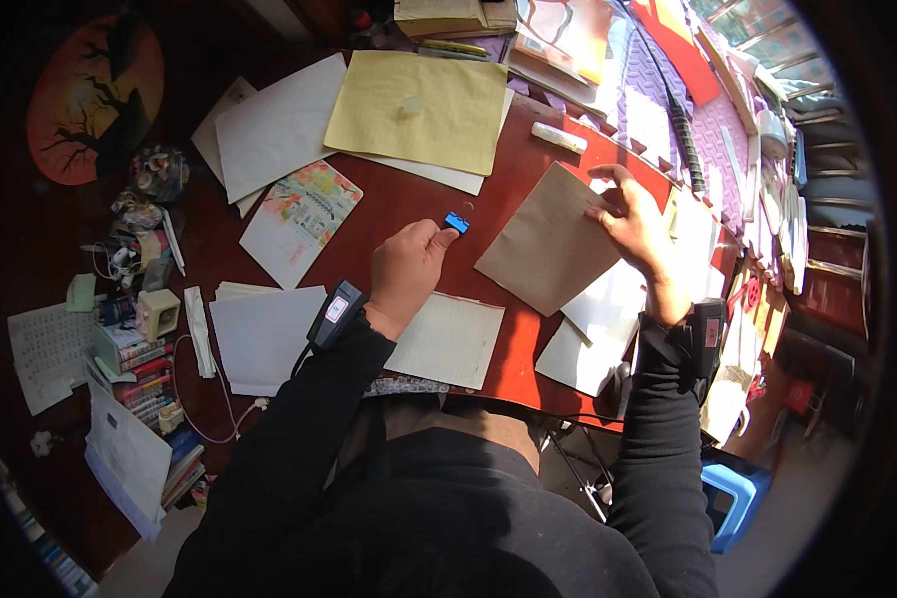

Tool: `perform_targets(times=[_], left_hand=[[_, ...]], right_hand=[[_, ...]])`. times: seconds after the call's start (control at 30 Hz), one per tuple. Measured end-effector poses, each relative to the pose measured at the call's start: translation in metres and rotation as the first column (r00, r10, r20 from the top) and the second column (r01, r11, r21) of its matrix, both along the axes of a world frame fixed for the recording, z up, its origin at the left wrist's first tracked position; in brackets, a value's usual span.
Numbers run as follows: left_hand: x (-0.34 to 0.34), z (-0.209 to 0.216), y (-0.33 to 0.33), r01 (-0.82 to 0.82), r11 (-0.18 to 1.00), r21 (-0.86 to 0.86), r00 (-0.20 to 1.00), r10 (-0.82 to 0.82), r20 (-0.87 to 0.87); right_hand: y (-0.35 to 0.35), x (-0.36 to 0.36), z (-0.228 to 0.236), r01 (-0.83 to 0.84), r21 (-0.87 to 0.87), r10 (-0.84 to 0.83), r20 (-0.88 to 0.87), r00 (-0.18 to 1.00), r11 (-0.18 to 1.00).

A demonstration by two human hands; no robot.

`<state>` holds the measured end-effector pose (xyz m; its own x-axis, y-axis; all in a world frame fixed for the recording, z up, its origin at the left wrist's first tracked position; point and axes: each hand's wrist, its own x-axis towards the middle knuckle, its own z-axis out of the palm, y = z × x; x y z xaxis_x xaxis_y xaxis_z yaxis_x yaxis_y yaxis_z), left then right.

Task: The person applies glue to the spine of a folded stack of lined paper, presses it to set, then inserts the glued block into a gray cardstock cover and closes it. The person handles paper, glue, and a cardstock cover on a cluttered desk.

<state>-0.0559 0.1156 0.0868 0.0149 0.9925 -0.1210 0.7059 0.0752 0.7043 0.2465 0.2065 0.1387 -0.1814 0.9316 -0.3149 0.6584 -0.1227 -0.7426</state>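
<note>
Pinched between thumb and index finger of my left hand (409, 264) is a small blue piece with dark marks (456, 222); its exact kind I cannot make out. It is just above the red-brown desk. My right hand (636, 221) is at the upper right edge of a brownish lined sheet (548, 239), its thumb on the edge and index finger arched. The sheet looks tilted, its face in shadow. Below my left hand lies a cream lined pad (448, 341). White papers (593, 339) lie partly under the brownish sheet.
A yellow sheet (419, 110), white papers (279, 125) and a floral-patterned booklet (299, 219) lie farther back. A white stick-like item (559, 138) rests near a purple mat (658, 110). Books (145, 369) and cables line the left. A blue stool (736, 498) stands lower right.
</note>
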Motion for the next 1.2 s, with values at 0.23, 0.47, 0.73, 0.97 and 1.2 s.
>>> perform_targets(times=[0.23, 0.47, 0.73, 0.97, 1.2], left_hand=[[-0.008, 0.036, -0.062, 0.03, 0.987, -0.16, 0.921, 0.035, 0.389], [-0.026, 0.049, -0.079, 0.019, 0.95, -0.31, 0.433, 0.272, 0.86], [-0.068, 0.051, -0.109, 0.041, 0.864, -0.503, 0.369, 0.454, 0.811], [-0.098, 0.038, -0.143, -0.035, 0.81, -0.585, 0.335, 0.561, 0.757], [-0.13, 0.035, -0.182, -0.017, 0.74, -0.673, 0.644, 0.523, 0.558]], right_hand=[[-0.093, -0.02, 0.073, 0.217, 0.007, -0.179, -0.534, 0.826, 0.976], [-0.177, -0.068, 0.052, 0.376, -0.387, -0.532, -0.712, 0.459, 0.842], [-0.221, -0.093, 0.009, 0.426, -0.531, -0.68, -0.543, 0.493, 0.733], [-0.261, -0.116, -0.01, 0.244, -0.608, -0.636, -0.593, 0.494, 0.756], [-0.308, -0.143, -0.041, 0.18, -0.651, -0.58, -0.473, 0.664, 0.737]])
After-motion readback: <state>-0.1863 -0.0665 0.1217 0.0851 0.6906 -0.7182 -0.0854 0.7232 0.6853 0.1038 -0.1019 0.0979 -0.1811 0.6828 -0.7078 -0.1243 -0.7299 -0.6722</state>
